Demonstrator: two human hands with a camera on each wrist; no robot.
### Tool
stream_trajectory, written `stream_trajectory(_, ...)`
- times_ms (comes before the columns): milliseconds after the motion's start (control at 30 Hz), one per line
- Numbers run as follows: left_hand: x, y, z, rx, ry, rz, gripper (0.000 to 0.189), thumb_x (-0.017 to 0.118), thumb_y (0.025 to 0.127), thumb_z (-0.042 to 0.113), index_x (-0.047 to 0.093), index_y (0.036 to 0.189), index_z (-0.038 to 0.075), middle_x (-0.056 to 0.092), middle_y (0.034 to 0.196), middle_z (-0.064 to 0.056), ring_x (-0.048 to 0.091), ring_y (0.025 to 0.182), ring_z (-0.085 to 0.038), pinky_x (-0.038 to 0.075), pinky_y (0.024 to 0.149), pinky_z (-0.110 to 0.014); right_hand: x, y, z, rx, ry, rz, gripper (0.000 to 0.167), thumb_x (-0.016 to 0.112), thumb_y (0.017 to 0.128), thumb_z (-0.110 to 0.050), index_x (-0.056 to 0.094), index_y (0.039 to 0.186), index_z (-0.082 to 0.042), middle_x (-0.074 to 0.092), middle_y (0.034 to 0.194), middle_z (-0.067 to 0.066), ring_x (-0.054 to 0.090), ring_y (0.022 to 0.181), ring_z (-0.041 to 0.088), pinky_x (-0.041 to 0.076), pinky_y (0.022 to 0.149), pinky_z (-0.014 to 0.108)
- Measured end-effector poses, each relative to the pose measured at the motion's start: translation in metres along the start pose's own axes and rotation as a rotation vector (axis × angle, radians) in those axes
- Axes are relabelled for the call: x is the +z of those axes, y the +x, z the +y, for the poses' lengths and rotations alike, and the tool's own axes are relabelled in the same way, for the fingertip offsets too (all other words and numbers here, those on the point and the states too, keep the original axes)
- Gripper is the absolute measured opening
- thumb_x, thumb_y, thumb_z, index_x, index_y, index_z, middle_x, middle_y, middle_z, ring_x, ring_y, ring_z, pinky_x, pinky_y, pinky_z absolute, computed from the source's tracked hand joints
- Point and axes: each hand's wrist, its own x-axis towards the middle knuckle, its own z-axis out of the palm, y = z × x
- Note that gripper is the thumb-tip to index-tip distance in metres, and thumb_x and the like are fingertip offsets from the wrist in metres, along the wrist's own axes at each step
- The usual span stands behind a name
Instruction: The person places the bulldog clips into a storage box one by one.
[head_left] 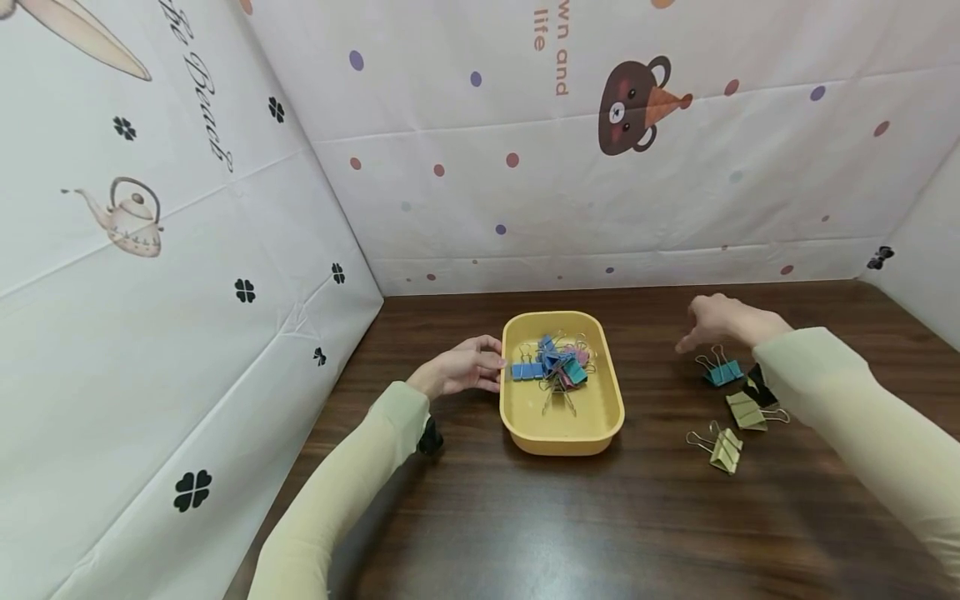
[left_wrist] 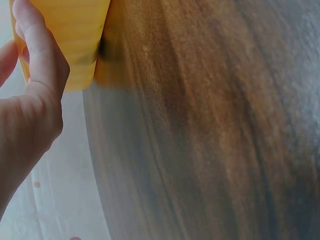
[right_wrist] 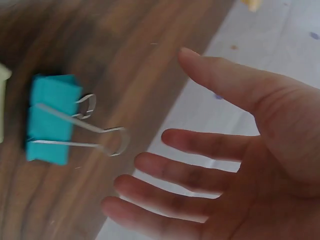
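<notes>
At the left side of a yellow plastic tray (head_left: 562, 437), my left hand (head_left: 468, 367) rests its fairly straight fingers against the outer wall (left_wrist: 75, 65). Inside the tray lies a pile of binder clips (head_left: 558, 360) in blue, teal and pink. My right hand (head_left: 723, 321) hovers over the table on the right, fingers spread and holding nothing. Close below it sits a teal binder clip (head_left: 723, 372), its wire handles spread; the right wrist view shows this teal clip (right_wrist: 52, 120) apart from the fingertips (right_wrist: 145, 160).
Two pale yellow-green binder clips, one (head_left: 747, 412) behind the other (head_left: 726, 451), lie nearer the front. A black thing beside them is partly hidden by the right sleeve (head_left: 813, 367). White printed sheets (head_left: 465, 208) wall the back and sides of the dark wood table (head_left: 480, 517).
</notes>
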Motion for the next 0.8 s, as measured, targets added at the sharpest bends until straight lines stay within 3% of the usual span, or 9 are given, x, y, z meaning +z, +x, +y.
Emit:
stream_trajectory(133,0.0,0.0,0.0,0.012,0.0,-0.008,0.045,0.052,0.097,0.002,0.03,0.135,-0.003,0.056,0.098,-0.013,0.06,0.076,-0.02,0.059,0.073,-0.037,0.009,-0.004,0.006,0.03,0.007,-0.069,0.067,0.08,0.077,-0.035,0.051,0.113,0.014,0.058,0.103,0.029,0.06,0.084,0.033,0.051,0.065,0.044)
stream_trajectory(233,0.0,0.0,-0.001,0.018,-0.002,-0.014,0.044,0.05,0.097,0.001,0.029,0.135,-0.004,0.056,0.096,-0.013,0.059,0.075,-0.02,0.058,0.072,-0.037,0.014,-0.006,0.008,0.057,0.022,-0.105,0.073,0.081,0.076,-0.035,0.048,0.118,0.015,0.053,0.111,0.034,0.059,0.089,0.038,0.052,0.063,0.044)
stream_trajectory(367,0.0,0.001,-0.001,0.017,0.002,-0.017,0.042,0.048,0.098,0.0,0.029,0.135,-0.004,0.056,0.095,-0.012,0.059,0.074,-0.02,0.058,0.072,-0.036,0.021,-0.005,0.01,0.074,0.027,-0.142,0.08,0.081,0.076,-0.031,0.041,0.126,0.018,0.045,0.121,0.041,0.056,0.099,0.046,0.053,0.063,0.045)
stream_trajectory(467,0.0,0.0,-0.001,0.016,0.002,-0.016,0.044,0.049,0.098,0.0,0.028,0.136,-0.004,0.056,0.096,-0.012,0.059,0.074,-0.02,0.058,0.072,-0.036,0.024,-0.003,0.011,0.061,0.005,-0.14,0.077,0.081,0.076,-0.024,0.041,0.126,0.019,0.047,0.118,0.041,0.055,0.1,0.047,0.054,0.066,0.045)
stream_trajectory(800,0.0,0.0,0.0,0.014,0.006,-0.014,0.044,0.05,0.098,0.001,0.028,0.136,-0.004,0.055,0.097,-0.013,0.06,0.074,-0.019,0.058,0.072,-0.036,0.028,-0.001,0.013,0.084,0.064,-0.153,0.056,0.073,0.076,-0.005,0.043,0.119,0.017,0.049,0.106,0.034,0.049,0.08,0.033,0.049,0.053,0.036)
